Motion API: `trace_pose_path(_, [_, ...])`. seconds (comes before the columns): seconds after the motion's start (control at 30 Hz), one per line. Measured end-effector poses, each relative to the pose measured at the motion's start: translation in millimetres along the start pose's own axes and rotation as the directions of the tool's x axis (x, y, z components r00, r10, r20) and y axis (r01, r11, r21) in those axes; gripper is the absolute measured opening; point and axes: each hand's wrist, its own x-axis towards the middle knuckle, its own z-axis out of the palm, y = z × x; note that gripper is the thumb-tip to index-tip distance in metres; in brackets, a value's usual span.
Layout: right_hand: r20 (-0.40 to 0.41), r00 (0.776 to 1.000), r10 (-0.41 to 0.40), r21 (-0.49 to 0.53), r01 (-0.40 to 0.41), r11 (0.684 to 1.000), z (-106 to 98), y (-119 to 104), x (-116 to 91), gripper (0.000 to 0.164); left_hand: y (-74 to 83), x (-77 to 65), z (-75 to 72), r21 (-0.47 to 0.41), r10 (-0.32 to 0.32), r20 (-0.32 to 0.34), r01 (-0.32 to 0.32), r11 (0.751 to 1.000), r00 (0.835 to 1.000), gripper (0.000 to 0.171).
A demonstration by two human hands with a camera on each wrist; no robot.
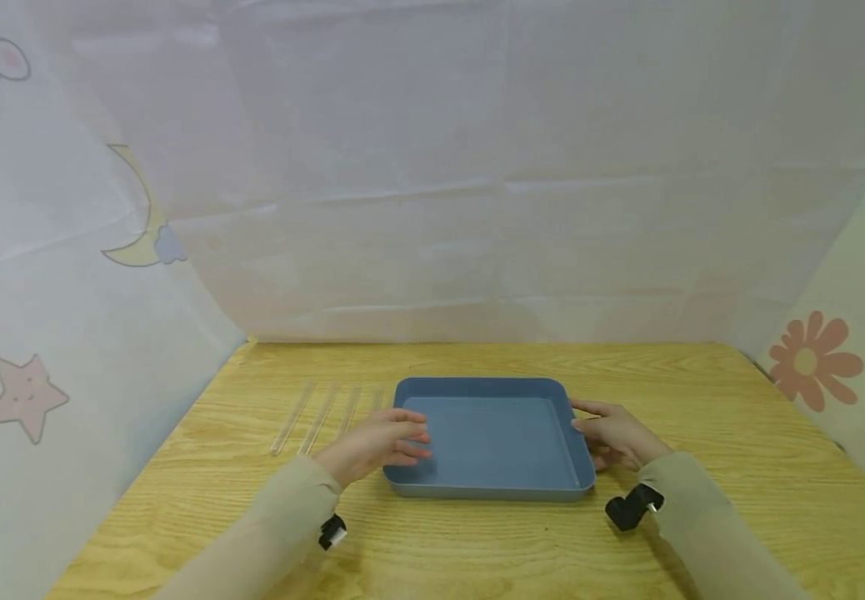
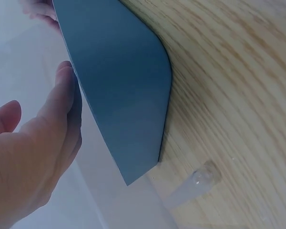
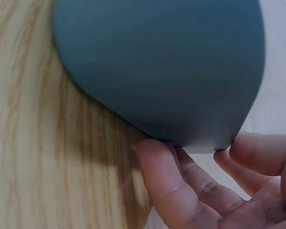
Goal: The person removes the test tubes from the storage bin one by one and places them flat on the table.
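Note:
A shallow blue-grey rectangular tray lies flat on the wooden table. My left hand hovers over its left edge, fingers loosely extended and holding nothing. In the left wrist view that hand stands beside the tray's rim, thumb apart from the fingers. At the opposite side, my right hand touches the tray's right wall with thumb and fingers spread. Seen from the right wrist, the fingertips meet the outer wall of the tray, from near the tabletop up to the rim.
Several slim clear tubes lie side by side left of the tray, partly behind the left hand; one tube end shows near the tray's corner. The wooden table backs onto a pale printed sheet.

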Motion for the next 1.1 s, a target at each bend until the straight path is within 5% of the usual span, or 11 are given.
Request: trace_pose_path(1.1, [0.007,1.000,-0.008,0.007,0.008,1.000,1,-2,-1,0.060,6.6,21.1,23.5,-0.025,0.012,0.034,-0.011,1.000,0.999,0.045])
